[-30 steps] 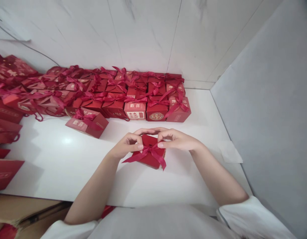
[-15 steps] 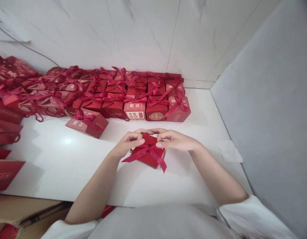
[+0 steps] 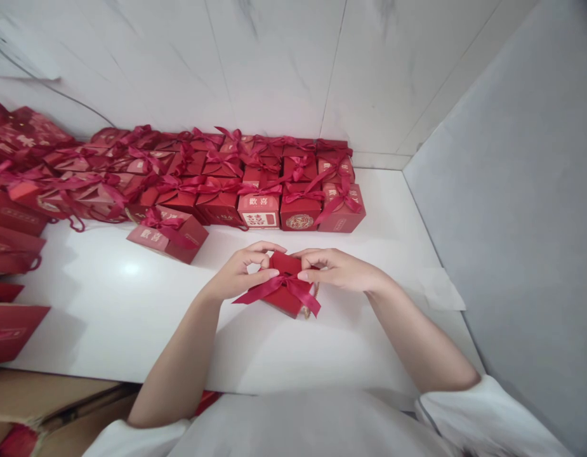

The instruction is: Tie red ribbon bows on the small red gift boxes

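While gift boxes [image 3: 217, 206] pack the back edge of the white tabletop [image 3: 103, 285], bare surface runs from the red box [image 3: 284, 299] to the right edge, toward the left, and down to the front edge. Grey panel [image 3: 512, 190] borders the right edge; pale sheet [image 3: 440, 289] near it. Red box: between packed rows and front edge, about mid-tabletop. Left hand [image 3: 243, 271]: thumb and forefinger narrow, pinching the ribbon [image 3: 259, 292] left of its knot. Right hand [image 3: 338, 270]: thumb and forefinger also narrow, pinching ribbon right of it. Gold cord [image 3: 316, 293] along box's right side. Readable: 歡喜 over 囍, pinkish box [image 3: 259, 212], front row; 歡喜 again, angled box [image 3: 153, 241]. Round medallion [image 3: 299, 222] characters too small.
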### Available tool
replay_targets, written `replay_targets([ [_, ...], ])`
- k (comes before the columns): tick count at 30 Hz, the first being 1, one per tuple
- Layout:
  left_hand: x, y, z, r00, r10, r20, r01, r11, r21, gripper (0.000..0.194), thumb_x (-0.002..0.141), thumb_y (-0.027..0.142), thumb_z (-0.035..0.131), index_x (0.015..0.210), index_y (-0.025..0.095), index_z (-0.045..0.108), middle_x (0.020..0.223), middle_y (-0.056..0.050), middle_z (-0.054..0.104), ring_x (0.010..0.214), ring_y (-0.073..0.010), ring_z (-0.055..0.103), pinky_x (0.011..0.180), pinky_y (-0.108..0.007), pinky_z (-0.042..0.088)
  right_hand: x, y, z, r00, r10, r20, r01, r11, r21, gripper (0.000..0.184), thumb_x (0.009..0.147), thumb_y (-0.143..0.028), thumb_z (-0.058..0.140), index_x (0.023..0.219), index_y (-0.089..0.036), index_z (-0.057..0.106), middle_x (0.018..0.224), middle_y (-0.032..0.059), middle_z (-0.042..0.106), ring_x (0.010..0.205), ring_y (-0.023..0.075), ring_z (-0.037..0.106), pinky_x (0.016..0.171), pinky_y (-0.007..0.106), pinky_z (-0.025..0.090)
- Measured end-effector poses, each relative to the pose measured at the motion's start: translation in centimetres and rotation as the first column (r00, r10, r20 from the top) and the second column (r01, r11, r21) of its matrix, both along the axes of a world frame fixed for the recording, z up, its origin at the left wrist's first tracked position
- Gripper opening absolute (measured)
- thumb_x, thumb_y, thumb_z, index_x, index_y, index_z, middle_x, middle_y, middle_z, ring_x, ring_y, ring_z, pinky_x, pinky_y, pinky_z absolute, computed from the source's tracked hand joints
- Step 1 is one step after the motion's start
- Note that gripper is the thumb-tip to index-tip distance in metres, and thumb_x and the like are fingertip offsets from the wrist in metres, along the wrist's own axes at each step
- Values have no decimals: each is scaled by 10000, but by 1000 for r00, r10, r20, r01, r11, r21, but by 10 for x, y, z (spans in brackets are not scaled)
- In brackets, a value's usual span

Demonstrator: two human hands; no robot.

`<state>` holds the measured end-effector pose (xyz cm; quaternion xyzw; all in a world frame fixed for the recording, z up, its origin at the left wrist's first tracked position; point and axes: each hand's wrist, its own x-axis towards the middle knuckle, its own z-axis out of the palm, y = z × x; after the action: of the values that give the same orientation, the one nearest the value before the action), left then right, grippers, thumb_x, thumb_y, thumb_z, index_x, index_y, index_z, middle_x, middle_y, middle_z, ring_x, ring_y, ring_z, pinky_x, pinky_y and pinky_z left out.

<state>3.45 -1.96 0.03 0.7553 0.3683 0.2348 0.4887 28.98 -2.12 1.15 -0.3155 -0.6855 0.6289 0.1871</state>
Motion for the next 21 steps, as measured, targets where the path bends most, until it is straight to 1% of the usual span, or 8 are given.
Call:
replay_targets([
  [4, -1, 0, 1, 1000, 2, -18, -1, 999, 35, 363, 900, 324, 591, 610, 155, 452, 1293, -52, 572, 1109, -201, 572, 997, -333, 387, 0, -3, 3, 998, -21, 55, 19, 999, 28, 334, 896, -452, 584, 690, -192, 538, 1019, 27, 636, 909, 191, 619, 815, 320, 477],
  [13, -4, 0, 3, 999, 17, -38, -15, 998, 60, 376, 896, 330, 588, 593, 157, 446, 1280, -55, 585, 1055, -193, 591, 992, -342, 401, 0, -2, 2, 997, -5, 83, 0, 999, 52, 319, 899, -460, 579, 710, -203, 570, 1106, 31, 636, 946, 192, 625, 882, 346, 482],
  [15, -2, -1, 1, 997, 70, -37, -68, 996, 55, 400, 898, 355, 581, 579, 157, 446, 1253, -57, 599, 1053, -193, 599, 990, -344, 407, 0, -2, 1, 998, -12, 67, 8, 998, 65, 298, 893, -452, 594, 725, -207, 585, 1144, 32, 630, 993, 198, 620, 916, 356, 474],
  [17, 2, -3, -1, 983, 177, -39, -175, 982, 66, 428, 895, 392, 579, 562, 158, 446, 1215, -62, 617, 1050, -197, 607, 998, -355, 408, -2, -3, 1, 999, -34, 36, 30, 996, 86, 271, 894, -441, 601, 748, -213, 610, 1211, 33, 609, 1080, 208, 600, 964, 363, 454],
  [19, 7, -5, -2, 960, 277, -47, -272, 959, 83, 455, 856, 428, 628, 546, 159, 434, 1188, -63, 629, 1040, -205, 615, 1004, -369, 408, -3, -4, 1, 998, -60, 10, 58, 993, 104, 274, 910, -439, 584, 759, -214, 622, 1281, 39, 572, 1168, 214, 568, 1003, 364, 430],
  [21, 11, -8, -3, 947, 314, -63, -308, 948, 80, 479, 776, 451, 715, 533, 157, 426, 1183, -62, 630, 1033, -216, 620, 991, -375, 424, -5, -5, 2, 996, -88, 1, 87, 988, 124, 306, 929, -448, 556, 749, -210, 623, 1314, 48, 548, 1225, 216, 540, 1028, 365, 408],
])
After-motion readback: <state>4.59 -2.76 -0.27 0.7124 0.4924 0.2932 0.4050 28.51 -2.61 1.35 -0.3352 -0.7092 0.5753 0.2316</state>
